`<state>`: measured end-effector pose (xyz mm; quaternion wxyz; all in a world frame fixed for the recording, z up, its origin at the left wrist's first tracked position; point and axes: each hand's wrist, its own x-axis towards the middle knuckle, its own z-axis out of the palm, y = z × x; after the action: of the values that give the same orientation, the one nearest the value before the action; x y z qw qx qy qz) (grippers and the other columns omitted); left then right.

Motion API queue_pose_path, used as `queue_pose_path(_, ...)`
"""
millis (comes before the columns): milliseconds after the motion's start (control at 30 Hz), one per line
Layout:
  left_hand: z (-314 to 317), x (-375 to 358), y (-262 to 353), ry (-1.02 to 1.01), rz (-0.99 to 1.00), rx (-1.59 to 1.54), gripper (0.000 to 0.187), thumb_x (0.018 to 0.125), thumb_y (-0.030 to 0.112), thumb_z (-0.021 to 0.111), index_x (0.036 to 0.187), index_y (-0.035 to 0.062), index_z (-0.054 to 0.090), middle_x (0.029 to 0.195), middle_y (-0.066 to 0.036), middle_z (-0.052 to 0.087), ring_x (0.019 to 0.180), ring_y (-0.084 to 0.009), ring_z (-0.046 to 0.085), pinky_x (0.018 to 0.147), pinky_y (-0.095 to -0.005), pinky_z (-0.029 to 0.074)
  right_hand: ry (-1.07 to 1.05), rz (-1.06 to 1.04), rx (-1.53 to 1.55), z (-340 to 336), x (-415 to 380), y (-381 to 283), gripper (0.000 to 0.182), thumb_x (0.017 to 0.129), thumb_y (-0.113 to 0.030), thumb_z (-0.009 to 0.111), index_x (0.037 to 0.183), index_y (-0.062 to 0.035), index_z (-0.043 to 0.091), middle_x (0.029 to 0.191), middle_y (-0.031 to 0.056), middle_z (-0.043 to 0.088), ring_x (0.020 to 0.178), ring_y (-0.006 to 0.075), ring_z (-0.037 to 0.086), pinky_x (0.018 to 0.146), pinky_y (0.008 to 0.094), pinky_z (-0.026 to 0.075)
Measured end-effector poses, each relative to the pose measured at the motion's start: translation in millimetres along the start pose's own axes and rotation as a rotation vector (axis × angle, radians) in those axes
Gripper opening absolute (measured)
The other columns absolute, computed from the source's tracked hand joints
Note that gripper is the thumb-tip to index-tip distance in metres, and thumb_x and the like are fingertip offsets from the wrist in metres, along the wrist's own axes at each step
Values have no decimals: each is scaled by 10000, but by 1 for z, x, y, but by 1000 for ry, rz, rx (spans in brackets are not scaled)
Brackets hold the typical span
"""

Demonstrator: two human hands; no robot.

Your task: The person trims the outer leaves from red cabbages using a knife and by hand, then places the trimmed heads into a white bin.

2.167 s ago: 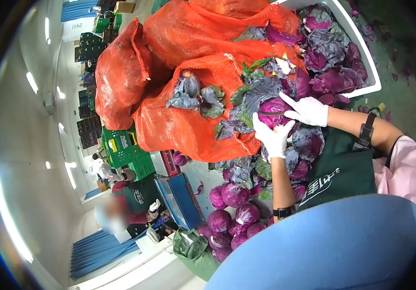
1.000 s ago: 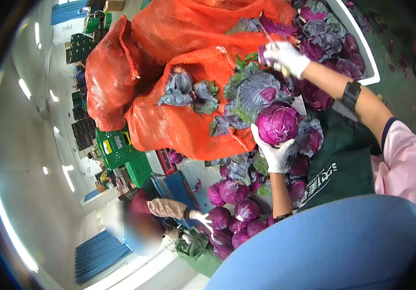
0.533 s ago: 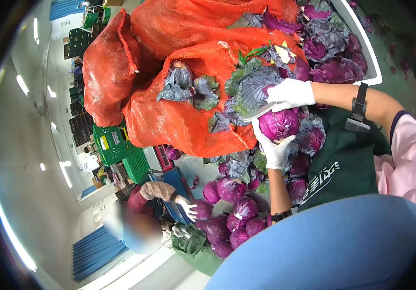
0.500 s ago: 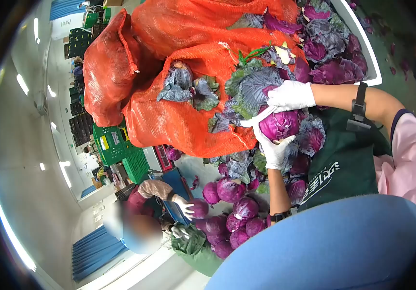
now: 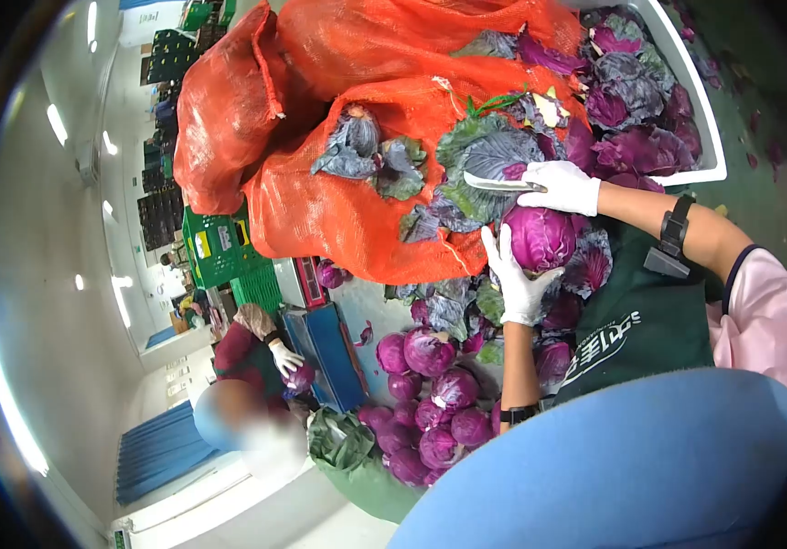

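Observation:
A peeled red cabbage (image 5: 540,238) rests in my white-gloved left hand (image 5: 519,282), fingers and thumb spread round its side. My gloved right hand (image 5: 562,188) is closed on a knife (image 5: 500,184). The blade points away from me, just beyond the cabbage, over a large loose outer leaf (image 5: 494,157). Whether the right hand also touches the cabbage is hard to see. More trimmed leaves (image 5: 587,265) lie around and under the cabbage, close to my apron (image 5: 636,316).
Orange mesh sacks (image 5: 357,201) lie ahead, with leaves on them. A white bin (image 5: 712,137) holds purple leaves. Several peeled cabbages (image 5: 434,416) are piled to my left. Past them, a co-worker's gloved hand (image 5: 285,357) holds a cabbage (image 5: 300,377) beside a blue box (image 5: 325,352).
My right hand has turned the knife away from the cabbage, which now shows a smoother surface. The co-worker's hand has drawn back from the pile with a cabbage.

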<state>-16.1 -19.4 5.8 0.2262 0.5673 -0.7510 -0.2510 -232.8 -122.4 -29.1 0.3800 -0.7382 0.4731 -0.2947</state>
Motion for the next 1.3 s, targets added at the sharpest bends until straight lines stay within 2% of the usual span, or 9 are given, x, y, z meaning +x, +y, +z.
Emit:
queue_pose_path(167,1,-9,47,177,-982,-1044,1181,876,358,819,1617,257,-94,1648,-134,137,1430,-400,349,881,-684,530,36,-112,-156,4,-37,-9,265,926,-315,687,1020,-82,601,915,139,582,741,366,653,672,487,536)
queue_pose_path(367,15,-17,36,172,-1118,-1235,804,842,357,847,1470,238,360,1487,-87,451,1327,-390,480,886,-702,503,115,354,-124,-1,-42,75,326,959,-348,640,1062,-39,629,958,173,634,810,394,656,763,484,536)
queue_pose_path(467,17,-22,28,240,-1069,-1262,780,832,317,858,1456,244,397,1459,-89,485,1287,-384,521,883,-705,499,151,308,-302,-33,-49,69,336,976,-347,619,1078,-27,629,966,186,635,908,385,650,798,483,524)
queue_pose_path(600,30,-5,21,206,-631,-1046,766,790,246,897,1388,39,466,1407,-183,514,1213,-313,579,986,-495,524,257,234,-49,-47,-51,18,432,986,-402,627,1202,-29,623,1083,196,666,1032,367,658,866,435,526)
queue_pose_path(667,36,8,54,383,-434,-337,1066,663,282,960,1502,-8,370,1477,-237,434,1363,-347,442,1162,-465,359,107,252,358,-48,-51,-1,607,927,-473,690,1336,-36,590,1092,173,677,1045,336,663,915,410,511)
queue_pose_path(767,33,26,71,169,38,279,1250,515,271,974,1532,-10,305,1512,-276,385,1425,-453,338,1203,-515,264,31,180,85,-57,-59,-22,718,863,-525,736,1389,-66,567,1141,156,634,1071,334,641,936,415,499)
queue_pose_path(933,29,39,72,295,-136,-54,1366,578,343,988,1579,-53,147,1622,-267,171,1503,-406,224,1247,-482,189,-114,198,-33,-66,-63,-13,766,821,-559,750,1408,-97,580,1154,161,590,1064,334,618,936,419,493)
queue_pose_path(1167,63,34,41,183,-261,-308,1310,643,269,975,1577,-73,123,1583,-229,207,1475,-333,252,1229,-431,234,84,247,-11,-50,-84,1,729,938,-541,641,1466,-59,495,1292,246,601,1160,377,619,964,474,480)
queue_pose_path(1300,71,34,34,207,-252,-232,1275,653,267,960,1567,-78,141,1557,-229,225,1459,-339,269,1224,-427,240,-153,323,-121,-59,-89,-26,816,1023,-596,440,1587,-38,248,867,290,693,792,469,682,759,519,537)
